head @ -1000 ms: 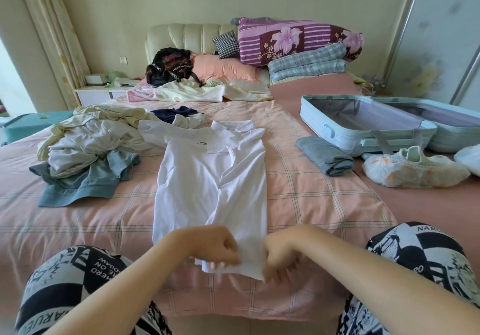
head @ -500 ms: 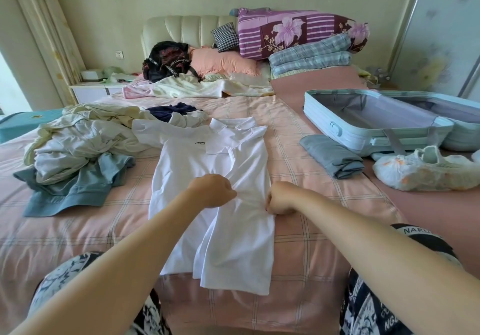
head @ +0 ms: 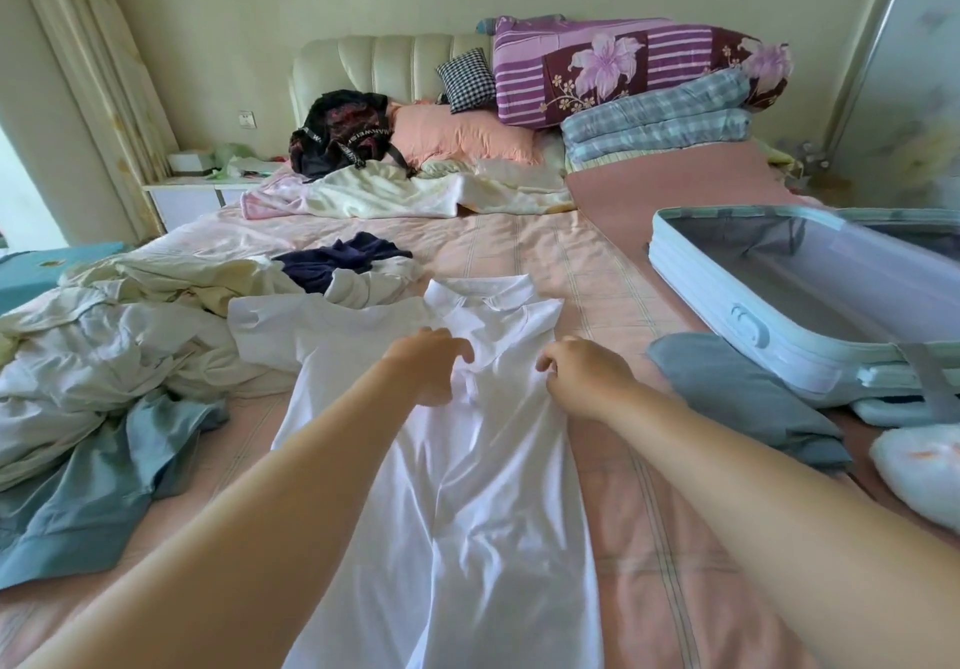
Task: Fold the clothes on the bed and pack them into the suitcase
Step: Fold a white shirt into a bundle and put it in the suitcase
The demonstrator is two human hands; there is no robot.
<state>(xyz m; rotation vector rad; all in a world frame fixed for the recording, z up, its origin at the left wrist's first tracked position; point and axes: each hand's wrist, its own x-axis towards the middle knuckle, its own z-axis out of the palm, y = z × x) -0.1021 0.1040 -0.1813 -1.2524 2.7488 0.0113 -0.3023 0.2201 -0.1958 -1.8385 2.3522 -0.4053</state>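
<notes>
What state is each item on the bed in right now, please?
white polo shirt: flat, one side folded in, one sleeve spread.
suitcase: open, near half looks empty.
grey garment: folded.
clothes pile: unfolded, heaped.
left hand: curled on shirt chest, grip unclear.
right hand: curled at shirt edge, grip unclear.

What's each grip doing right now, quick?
Left grip: closed, pinching the front of the white shirt.
Right grip: closed, pinching the shirt's right edge.

Left hand [head: 431, 364], right hand [head: 582, 375], seemingly curled
</notes>
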